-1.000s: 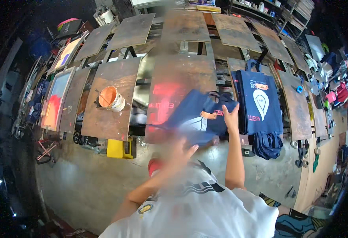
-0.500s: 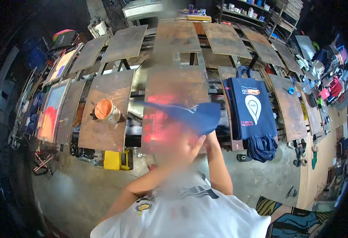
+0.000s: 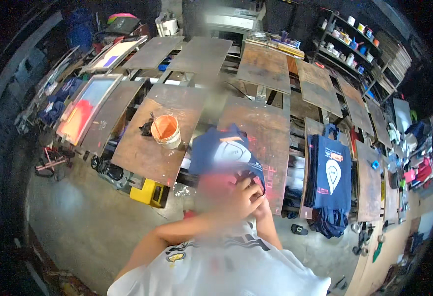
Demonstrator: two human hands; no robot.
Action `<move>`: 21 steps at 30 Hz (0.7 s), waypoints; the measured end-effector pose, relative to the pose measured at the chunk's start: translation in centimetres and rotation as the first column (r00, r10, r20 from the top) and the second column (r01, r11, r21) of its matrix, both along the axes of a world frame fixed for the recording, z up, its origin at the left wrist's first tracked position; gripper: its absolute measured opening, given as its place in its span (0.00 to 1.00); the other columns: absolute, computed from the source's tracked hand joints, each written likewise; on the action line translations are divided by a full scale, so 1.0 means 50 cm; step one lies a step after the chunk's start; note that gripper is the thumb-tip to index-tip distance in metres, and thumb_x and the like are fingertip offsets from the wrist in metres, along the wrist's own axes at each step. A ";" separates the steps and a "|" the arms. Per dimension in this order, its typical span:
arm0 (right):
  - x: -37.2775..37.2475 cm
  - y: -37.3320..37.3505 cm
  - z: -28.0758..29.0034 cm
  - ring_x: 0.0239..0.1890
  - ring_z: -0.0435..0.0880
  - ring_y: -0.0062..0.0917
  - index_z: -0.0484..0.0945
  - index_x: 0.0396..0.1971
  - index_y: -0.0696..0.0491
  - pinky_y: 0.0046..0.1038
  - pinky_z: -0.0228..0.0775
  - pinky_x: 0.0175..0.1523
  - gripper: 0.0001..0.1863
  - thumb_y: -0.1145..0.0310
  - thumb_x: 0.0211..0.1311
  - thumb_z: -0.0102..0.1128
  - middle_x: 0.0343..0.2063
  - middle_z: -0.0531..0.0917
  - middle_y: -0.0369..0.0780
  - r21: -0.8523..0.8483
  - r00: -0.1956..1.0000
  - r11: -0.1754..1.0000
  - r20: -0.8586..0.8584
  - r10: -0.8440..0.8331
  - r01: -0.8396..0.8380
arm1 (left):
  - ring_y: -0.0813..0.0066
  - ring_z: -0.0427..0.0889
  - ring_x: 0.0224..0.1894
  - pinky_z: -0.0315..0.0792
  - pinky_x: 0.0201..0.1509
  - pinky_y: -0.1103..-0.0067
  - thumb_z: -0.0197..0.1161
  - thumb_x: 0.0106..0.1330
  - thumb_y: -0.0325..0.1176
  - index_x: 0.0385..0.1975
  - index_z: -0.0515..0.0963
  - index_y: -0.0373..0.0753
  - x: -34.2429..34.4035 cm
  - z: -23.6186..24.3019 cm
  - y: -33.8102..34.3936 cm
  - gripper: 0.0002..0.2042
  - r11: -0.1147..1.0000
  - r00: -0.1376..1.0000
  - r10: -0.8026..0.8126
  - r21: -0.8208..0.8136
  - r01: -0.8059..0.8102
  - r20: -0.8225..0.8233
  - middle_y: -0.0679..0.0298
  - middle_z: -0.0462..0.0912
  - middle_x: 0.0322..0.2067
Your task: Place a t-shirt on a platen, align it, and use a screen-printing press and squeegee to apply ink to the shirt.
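Both hands meet at the near edge of a navy fabric bag [image 3: 226, 153] spread on a rusty metal platen [image 3: 268, 133]. The left hand [image 3: 243, 197] curls closed over the bag's hem; the right hand [image 3: 261, 204], mostly hidden behind it, appears to pinch the same edge. An orange-stained paint bucket [image 3: 166, 130] stands on the neighbouring platen [image 3: 142, 148].

Both hands [image 3: 248, 195] have drawn the navy bag [image 3: 226, 153] back from the far board, bunching its edge close in

Bucket [image 3: 166, 130] on board [image 3: 142, 153], left of held bag [image 3: 226, 155].
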State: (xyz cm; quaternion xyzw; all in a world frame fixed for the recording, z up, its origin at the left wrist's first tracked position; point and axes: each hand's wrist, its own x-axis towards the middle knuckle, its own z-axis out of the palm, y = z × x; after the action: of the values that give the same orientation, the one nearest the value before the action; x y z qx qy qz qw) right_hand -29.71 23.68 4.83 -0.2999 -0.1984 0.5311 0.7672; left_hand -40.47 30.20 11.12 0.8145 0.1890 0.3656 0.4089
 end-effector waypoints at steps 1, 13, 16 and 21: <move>-0.016 -0.065 -0.041 0.62 0.75 0.35 0.63 0.68 0.59 0.36 0.64 0.69 0.41 0.63 0.53 0.65 0.60 0.75 0.44 0.022 0.997 1.000 -0.074 0.010 -0.009 | 0.57 0.74 0.40 0.67 0.45 0.64 0.73 0.57 0.37 0.26 0.80 0.43 0.000 -0.012 0.006 0.08 1.000 1.000 0.018 -0.012 -0.018 0.003 0.59 0.75 0.34; 0.016 -0.128 -0.085 0.53 0.81 0.39 0.72 0.58 0.61 0.37 0.74 0.58 0.35 0.48 0.60 0.66 0.53 0.81 0.50 0.116 0.902 0.973 -0.409 -0.138 0.201 | 0.69 0.79 0.38 0.73 0.47 0.72 0.58 0.74 0.42 0.39 0.76 0.32 0.023 -0.023 -0.010 0.15 0.712 0.852 -0.520 -0.579 0.398 -0.054 0.59 0.76 0.28; 0.016 -0.108 -0.065 0.49 0.82 0.34 0.73 0.58 0.57 0.40 0.74 0.56 0.25 0.57 0.67 0.61 0.48 0.82 0.44 -0.472 0.869 0.803 -0.141 -0.475 0.362 | 0.65 0.80 0.47 0.72 0.55 0.70 0.58 0.73 0.43 0.45 0.76 0.32 -0.005 -0.067 0.004 0.17 0.700 0.695 -0.689 -0.439 0.563 -0.207 0.55 0.78 0.34; 0.066 -0.094 -0.021 0.56 0.81 0.33 0.76 0.58 0.52 0.40 0.74 0.60 0.23 0.53 0.71 0.57 0.54 0.82 0.41 -0.385 0.770 0.796 -0.265 -0.580 0.467 | 0.62 0.76 0.59 0.68 0.64 0.68 0.58 0.74 0.42 0.56 0.73 0.34 -0.072 -0.082 0.070 0.20 0.191 0.136 -0.940 -0.152 0.970 -0.314 0.51 0.78 0.49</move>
State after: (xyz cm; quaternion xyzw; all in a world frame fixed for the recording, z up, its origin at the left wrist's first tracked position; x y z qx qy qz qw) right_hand -26.41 18.96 3.79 -0.3497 0.1245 0.3631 0.8546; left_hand -44.09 33.68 7.03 0.8134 -0.3206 -0.1159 0.4713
